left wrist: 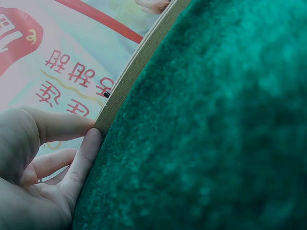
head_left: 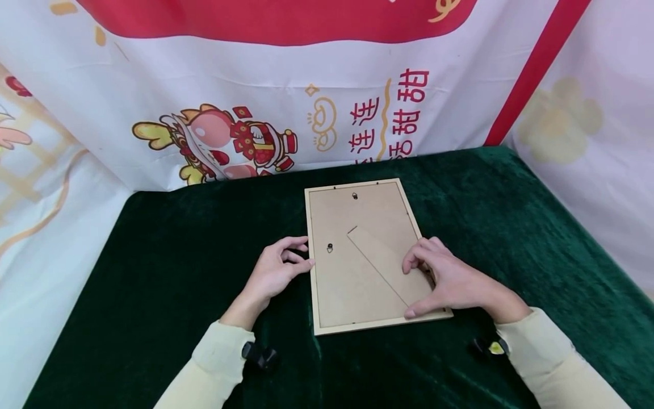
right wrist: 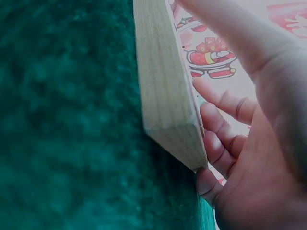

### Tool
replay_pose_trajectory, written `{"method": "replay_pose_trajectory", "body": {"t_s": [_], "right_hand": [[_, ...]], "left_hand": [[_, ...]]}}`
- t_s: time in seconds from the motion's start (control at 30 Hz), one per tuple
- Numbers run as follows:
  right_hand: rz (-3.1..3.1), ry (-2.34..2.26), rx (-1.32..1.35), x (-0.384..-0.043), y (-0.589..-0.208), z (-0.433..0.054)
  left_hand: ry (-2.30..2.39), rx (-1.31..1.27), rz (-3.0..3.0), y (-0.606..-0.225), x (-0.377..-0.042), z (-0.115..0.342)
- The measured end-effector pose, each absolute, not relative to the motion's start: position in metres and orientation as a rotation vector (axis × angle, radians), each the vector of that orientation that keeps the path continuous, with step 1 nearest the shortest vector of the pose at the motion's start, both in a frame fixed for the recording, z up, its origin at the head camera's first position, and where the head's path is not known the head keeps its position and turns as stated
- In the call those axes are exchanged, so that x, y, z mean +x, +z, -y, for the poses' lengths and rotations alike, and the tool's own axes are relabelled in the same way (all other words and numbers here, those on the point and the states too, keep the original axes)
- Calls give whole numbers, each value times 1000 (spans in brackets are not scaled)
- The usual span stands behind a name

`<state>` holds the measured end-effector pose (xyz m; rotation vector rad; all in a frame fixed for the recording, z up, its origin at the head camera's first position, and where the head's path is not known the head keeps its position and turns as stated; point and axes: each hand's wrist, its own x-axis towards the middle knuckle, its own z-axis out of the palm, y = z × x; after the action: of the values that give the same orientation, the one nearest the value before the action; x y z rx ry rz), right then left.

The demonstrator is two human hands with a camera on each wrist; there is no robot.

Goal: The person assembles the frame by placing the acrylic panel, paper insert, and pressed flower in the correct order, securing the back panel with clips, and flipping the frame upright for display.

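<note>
A wooden picture frame lies back side up on the dark green cloth, slightly turned. Its backing board carries a diagonal stand, flat against it, and two small hanging rings. At the left edge, my left hand touches the frame with its thumb and fingertips; the left wrist view shows fingertips meeting the wooden side. My right hand grips the lower right corner, thumb on the near edge and fingers bent over the right side. Several fingers lie along the corner in the right wrist view. Part of the stand is hidden.
Green velvet cloth covers the table on all sides of the frame. Behind it hangs a white printed cloth with red lettering and a cartoon figure. Dark wrist devices sit at both cuffs.
</note>
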<state>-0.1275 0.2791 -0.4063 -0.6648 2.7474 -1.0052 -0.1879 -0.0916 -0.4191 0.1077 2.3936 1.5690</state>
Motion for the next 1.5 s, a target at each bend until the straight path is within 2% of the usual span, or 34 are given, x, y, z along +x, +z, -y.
{"method": "replay_pose_trajectory", "body": {"t_s": [0.43, 0.8, 1.0, 1.5], "right_hand": [[-2743, -913, -747, -127, -406, -276], [-2656, -864, -616, -128, -396, -270], [-2689, -831, -636, -130, -389, -266], [-2635, -901, -719, -124, -378, -219]], "left_hand": [[1526, 92, -2406, -418, -188, 92], [1537, 119, -2408, -417, -190, 92], [1542, 102, -2405, -417, -188, 93], [1540, 95, -2393, -419, -189, 93]]}}
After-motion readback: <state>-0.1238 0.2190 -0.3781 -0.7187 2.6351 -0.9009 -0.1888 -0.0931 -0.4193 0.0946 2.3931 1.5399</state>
